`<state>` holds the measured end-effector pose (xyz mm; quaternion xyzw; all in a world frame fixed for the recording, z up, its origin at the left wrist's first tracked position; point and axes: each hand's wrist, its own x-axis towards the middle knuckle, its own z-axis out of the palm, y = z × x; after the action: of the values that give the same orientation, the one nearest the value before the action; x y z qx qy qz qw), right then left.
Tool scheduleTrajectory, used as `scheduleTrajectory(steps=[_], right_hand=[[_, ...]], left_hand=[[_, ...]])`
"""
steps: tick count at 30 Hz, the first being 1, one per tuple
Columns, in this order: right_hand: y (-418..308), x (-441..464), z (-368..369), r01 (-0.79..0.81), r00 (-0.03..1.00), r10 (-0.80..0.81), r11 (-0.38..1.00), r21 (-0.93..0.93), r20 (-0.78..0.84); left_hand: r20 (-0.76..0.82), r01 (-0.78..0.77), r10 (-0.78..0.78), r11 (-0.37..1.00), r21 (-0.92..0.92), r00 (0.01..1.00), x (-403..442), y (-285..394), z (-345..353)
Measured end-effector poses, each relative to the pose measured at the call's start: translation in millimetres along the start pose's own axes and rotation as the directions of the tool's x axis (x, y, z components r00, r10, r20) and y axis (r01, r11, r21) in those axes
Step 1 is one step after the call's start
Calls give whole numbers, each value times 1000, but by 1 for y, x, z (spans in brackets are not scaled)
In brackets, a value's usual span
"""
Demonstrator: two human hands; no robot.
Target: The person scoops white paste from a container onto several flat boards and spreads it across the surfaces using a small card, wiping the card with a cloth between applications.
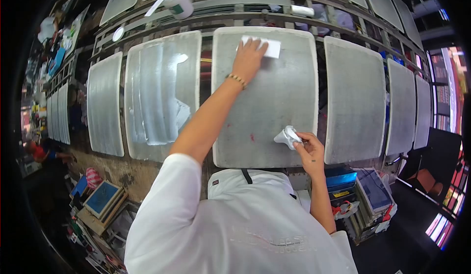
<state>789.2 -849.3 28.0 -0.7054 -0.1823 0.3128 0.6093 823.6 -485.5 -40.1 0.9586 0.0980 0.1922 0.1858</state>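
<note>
A large grey board (265, 97) with rounded corners and a pale rim lies in front of me. Near its far edge, my left hand (250, 56) holds a white rectangular card (273, 50) against the surface, fingers over its left part. I cannot make out what the card is made of. Closer to me, my right hand (311, 152) pinches a crumpled white cloth or tissue (285, 137) between thumb and fingers, over the board's near right part. Small reddish marks show on the board. On the neighbouring board (191, 58) to the left, wet white paste (154, 92) is spread in streaks.
More grey boards (354, 102) stand in a row along the slatted rack (235, 16). A white tub (177, 4) with a flat stick across it sits beyond, near a round white lid (118, 34). Framed screens (104, 199) are stacked at lower left and right.
</note>
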Motion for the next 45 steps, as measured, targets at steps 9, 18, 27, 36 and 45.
scheduleTrajectory(steps=[9, 18, 27, 36, 45], right_hand=[[59, -44, -68, -87, 989, 108, 977, 196, -101], [25, 16, -61, -1, 996, -8, 995, 99, 86], [10, 22, -8, 7, 993, -6, 1000, -9, 118], [-31, 27, 89, 85, 986, -45, 963, -256, 160], [-20, 109, 128, 182, 949, -117, 961, -206, 293]], left_hand=[[219, 84, -193, 901, 425, 956, -17, 27, 35], [359, 77, -189, 949, 305, 914, -179, 94, -29], [182, 434, -485, 863, 260, 855, -177, -151, -187], [8, 492, -521, 809, 321, 853, -100, -316, -175], [72, 464, -485, 864, 197, 872, -343, -84, -176]])
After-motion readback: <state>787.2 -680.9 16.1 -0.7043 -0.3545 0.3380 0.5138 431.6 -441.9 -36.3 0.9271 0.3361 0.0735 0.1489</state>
